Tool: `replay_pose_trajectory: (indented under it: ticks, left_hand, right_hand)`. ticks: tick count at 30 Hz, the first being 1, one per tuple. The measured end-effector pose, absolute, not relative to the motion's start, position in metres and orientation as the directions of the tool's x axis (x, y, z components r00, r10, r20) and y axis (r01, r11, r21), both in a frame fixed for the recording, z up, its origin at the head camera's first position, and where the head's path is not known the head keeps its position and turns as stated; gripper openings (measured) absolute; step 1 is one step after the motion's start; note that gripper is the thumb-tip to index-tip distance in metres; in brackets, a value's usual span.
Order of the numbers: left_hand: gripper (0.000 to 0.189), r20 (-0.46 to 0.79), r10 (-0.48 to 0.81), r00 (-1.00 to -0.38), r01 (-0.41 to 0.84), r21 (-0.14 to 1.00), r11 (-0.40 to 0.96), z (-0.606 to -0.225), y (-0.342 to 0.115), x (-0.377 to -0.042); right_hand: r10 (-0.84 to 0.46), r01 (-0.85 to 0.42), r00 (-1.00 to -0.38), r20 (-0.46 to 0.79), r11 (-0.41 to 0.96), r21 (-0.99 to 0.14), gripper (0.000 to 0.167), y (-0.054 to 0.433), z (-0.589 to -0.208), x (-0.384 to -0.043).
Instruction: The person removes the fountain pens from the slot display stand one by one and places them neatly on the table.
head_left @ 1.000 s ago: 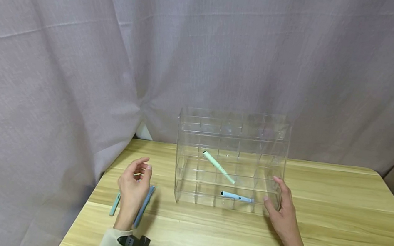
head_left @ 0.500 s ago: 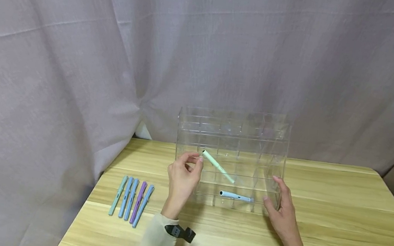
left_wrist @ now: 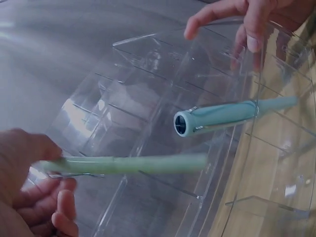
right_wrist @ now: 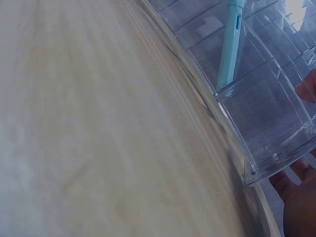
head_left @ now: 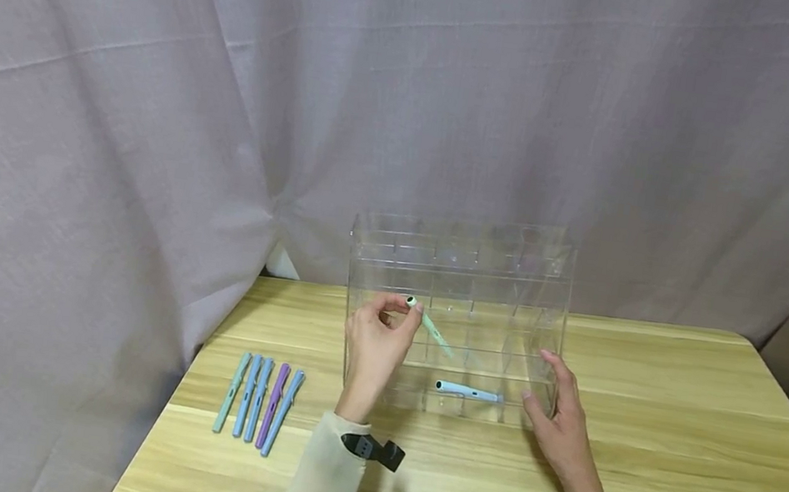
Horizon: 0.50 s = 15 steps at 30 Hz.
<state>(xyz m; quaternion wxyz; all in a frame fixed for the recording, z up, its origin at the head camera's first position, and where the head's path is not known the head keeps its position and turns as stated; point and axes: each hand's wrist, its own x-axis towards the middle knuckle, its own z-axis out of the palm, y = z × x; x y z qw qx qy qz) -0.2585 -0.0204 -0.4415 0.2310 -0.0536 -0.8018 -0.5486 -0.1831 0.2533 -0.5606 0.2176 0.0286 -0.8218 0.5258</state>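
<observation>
My left hand (head_left: 374,348) pinches a light green pen (head_left: 436,336) near its capped end, in front of a clear acrylic organizer (head_left: 462,272). In the left wrist view the green pen (left_wrist: 148,164) points away from the thumb and fingers, over the clear dividers. A light blue pen (head_left: 468,392) lies slanted in the organizer's lower front row, its dark round cap end (left_wrist: 182,124) facing the left hand. At the organizer's right side, my right hand (head_left: 562,433) grips the side wall; in the right wrist view, fingers show on both sides of the wall.
Left of the organizer, several pens lie side by side on the wooden table (head_left: 678,437): a green pen (head_left: 231,393), blue ones and a purple pen (head_left: 273,405). A grey curtain (head_left: 457,120) hangs behind the table.
My left hand has moved right from above the row of pens to the organizer and taken hold of the green pen, which has shifted slightly. The right hand stays at the side wall.
</observation>
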Motion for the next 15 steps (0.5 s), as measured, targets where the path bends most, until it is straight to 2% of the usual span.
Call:
replay_pose_trajectory:
  ticks: [4, 7, 11, 15]
  left_hand:
    - [0.015, 0.522, -0.153, -0.839, 0.481, 0.844, 0.238, -0.438, -0.024, -0.256]
    - [0.021, 0.552, -0.152, -0.820, 0.542, 0.834, 0.108, -0.430, -0.030, -0.252]
    - [0.029, 0.510, -0.144, -0.848, 0.526, 0.845, -0.098, -0.415, -0.041, -0.244]
    - [0.031, 0.443, -0.087, -0.892, 0.443, 0.824, -0.352, -0.404, -0.052, -0.237]
  right_hand:
    - [0.185, -0.268, -0.906, 0.382, 0.448, -0.853, 0.072, 0.253, -0.561, -0.183]
    - [0.185, -0.260, -0.909, 0.374, 0.449, -0.855, 0.072, 0.253, -0.561, -0.182]
    - [0.182, -0.248, -0.915, 0.362, 0.453, -0.856, 0.072, 0.253, -0.559, -0.182]
    - [0.176, -0.251, -0.916, 0.360, 0.448, -0.858, 0.072, 0.254, -0.558, -0.183]
